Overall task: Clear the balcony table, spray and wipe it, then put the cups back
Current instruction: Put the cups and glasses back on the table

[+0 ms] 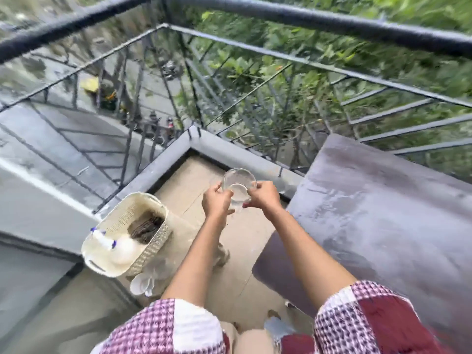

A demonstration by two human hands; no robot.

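A clear glass cup (238, 183) is held over the balcony floor between both hands, to the left of the table. My left hand (217, 201) grips its left side and my right hand (263, 195) grips its right side. The dark grey table (378, 213) fills the right side and its top looks wet and streaked, with nothing on it. A cream perforated basket (153, 241) stands on the floor at the left. Inside it lie a white spray bottle (120, 247) with blue parts and a dark cloth (145, 226). White cups (141, 284) sit on the floor just in front of the basket.
A black metal railing (281, 19) runs around the balcony corner, with a grey ledge (229, 149) below it. Trees and a street lie far below beyond it. Beige floor tiles (245, 241) stretch between basket and table.
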